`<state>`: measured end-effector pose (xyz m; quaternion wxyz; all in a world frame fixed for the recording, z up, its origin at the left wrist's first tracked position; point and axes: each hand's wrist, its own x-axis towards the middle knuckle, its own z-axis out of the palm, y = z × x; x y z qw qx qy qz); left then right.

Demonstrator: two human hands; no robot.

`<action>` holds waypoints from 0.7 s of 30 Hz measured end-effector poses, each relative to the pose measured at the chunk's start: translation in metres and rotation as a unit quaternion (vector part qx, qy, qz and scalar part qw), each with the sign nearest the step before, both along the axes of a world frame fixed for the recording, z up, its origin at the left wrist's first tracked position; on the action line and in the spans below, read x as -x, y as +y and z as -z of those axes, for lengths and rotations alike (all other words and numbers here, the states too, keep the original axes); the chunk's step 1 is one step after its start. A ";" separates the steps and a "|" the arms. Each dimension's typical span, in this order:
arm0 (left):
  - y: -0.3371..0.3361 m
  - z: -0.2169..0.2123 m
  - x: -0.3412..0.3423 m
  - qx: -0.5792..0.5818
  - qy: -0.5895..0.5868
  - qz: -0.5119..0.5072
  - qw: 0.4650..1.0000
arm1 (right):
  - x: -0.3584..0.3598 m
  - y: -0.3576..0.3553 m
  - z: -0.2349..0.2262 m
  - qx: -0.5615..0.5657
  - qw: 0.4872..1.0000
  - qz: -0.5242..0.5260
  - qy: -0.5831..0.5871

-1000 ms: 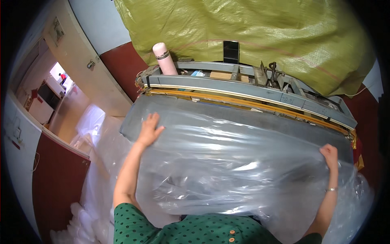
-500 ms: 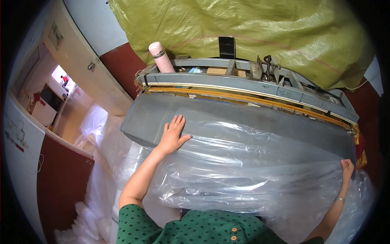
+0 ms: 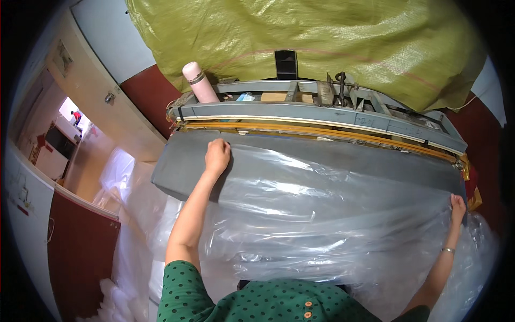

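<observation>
1. The left hand (image 3: 218, 155) has its fingers clenched on the clear film (image 3: 300, 214), at its upper left corner.
2. The right hand (image 3: 457, 209) grasps the film's right side, fingers closed.
3. The film (creased and shiny) spreads over the grey desk (image 3: 179, 161) toward the person.
4. A pink flask (image 3: 200, 83) stands beyond, at the metal frame's (image 3: 268, 111) left end.

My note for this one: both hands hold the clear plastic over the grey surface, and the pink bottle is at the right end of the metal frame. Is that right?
Not quite: the head view shows the pink bottle at the metal frame's left end. The left hand and right hand do hold the plastic over the grey surface.
</observation>
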<state>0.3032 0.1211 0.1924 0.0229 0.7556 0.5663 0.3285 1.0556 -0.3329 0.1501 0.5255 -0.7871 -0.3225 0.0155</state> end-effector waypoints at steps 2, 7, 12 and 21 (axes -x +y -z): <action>0.018 0.014 -0.001 -0.043 -0.098 -0.004 0.994 | -0.022 0.020 0.013 -0.070 0.995 0.020 0.069; 0.062 0.034 0.003 -0.067 -0.293 -0.086 0.950 | 0.001 0.130 0.031 -0.110 0.977 0.114 -0.145; 0.097 0.036 0.010 -0.089 -0.300 -0.121 0.942 | 0.037 0.192 0.010 -0.128 0.983 0.106 -0.078; 0.107 0.038 0.008 -0.075 -0.385 -0.103 0.914 | 0.031 0.200 0.008 -0.184 0.966 0.105 -0.149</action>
